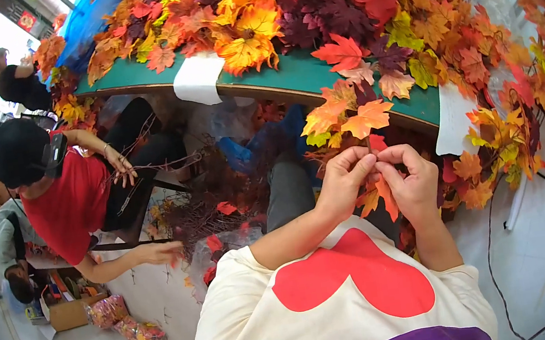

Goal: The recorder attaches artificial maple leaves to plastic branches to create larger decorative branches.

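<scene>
My left hand (345, 184) and my right hand (409, 183) meet in front of my chest, fingertips pinched together on the thin brown stem of an artificial maple leaf branch (367, 118). Orange and yellow leaves spread out above my fingers, and an orange-red leaf (386, 197) hangs below, between the hands. Just where the fingers meet, the stem is mostly covered. Beyond the hands, a large heap of artificial leaves (327, 11) in red, orange, yellow and dark purple lies on the green table (301, 73).
White paper sheets (199, 80) hang over the table edge. To my left a co-worker in a red shirt (70, 203) sits holding bare brown stems (161, 162). More stems (222, 207) pile below the table. A cardboard box (70, 306) and bagged leaves (139, 333) stand on the floor; a black cable (493, 265) runs at right.
</scene>
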Motion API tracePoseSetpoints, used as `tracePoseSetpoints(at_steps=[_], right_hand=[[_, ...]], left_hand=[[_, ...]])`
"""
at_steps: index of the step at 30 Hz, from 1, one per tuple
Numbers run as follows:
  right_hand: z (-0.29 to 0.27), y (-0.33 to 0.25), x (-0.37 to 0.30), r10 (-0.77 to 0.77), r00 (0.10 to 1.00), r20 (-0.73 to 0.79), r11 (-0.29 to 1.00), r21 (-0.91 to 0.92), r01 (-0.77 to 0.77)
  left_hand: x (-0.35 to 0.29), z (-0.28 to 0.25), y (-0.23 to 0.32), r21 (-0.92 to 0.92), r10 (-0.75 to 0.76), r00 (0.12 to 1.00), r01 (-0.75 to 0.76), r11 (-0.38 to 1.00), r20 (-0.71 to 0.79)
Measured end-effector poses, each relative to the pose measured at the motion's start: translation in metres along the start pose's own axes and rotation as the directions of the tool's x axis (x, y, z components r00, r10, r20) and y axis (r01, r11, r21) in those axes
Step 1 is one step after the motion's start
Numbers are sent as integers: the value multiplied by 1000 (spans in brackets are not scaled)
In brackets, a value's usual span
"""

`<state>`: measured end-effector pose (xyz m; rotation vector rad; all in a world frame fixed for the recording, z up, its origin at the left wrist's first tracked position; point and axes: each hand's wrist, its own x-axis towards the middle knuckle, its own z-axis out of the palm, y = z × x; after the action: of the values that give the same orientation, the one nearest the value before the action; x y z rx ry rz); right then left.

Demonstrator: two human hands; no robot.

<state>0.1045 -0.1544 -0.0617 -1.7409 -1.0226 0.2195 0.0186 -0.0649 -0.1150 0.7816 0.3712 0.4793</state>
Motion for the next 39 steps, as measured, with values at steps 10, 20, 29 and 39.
tracePoseSetpoints(at_steps=[10, 20, 29, 39], right_hand=[[3, 4, 0, 49, 998, 34, 993, 105, -52], [4, 22, 8, 227, 961, 156, 931, 256, -261], [-14, 45, 57, 145, 931, 336, 809, 502, -307], [1, 40, 71, 33, 925, 378, 851, 475, -224]], left_hand=[[-4, 0, 0, -148, -2, 1000, -2, 989, -32], [0, 2, -11, -64, 14, 995, -21, 998, -99], [12, -12, 43, 72, -109, 958, 92, 993, 267], [-8, -29, 31, 817, 152, 976, -212, 536, 154]])
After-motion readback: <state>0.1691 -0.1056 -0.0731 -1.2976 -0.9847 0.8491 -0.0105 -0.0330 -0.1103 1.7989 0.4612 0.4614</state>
